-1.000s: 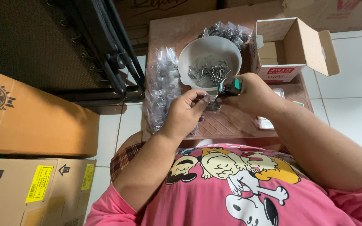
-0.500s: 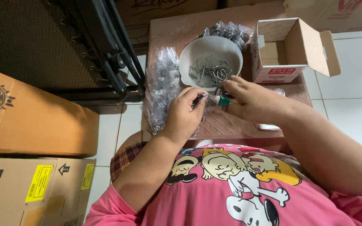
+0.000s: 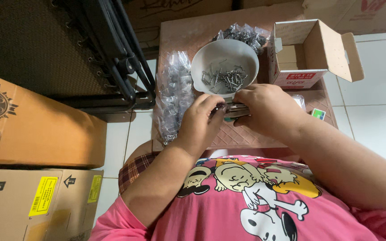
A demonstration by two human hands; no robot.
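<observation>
Both hands crowd bowl; table's near edge

Item pinched between left hand and right hand: mostly covered by fingers; only a thin metallic strip and a green tip show, kind not determinable. Right-hand grip hidden beneath the palm. Metal pieces in white bowl: too small to identify individually. Clear bags: contents blurred by glare. Open small box: interior partly hidden by flaps. Forearms cut off at frame bottom.
</observation>
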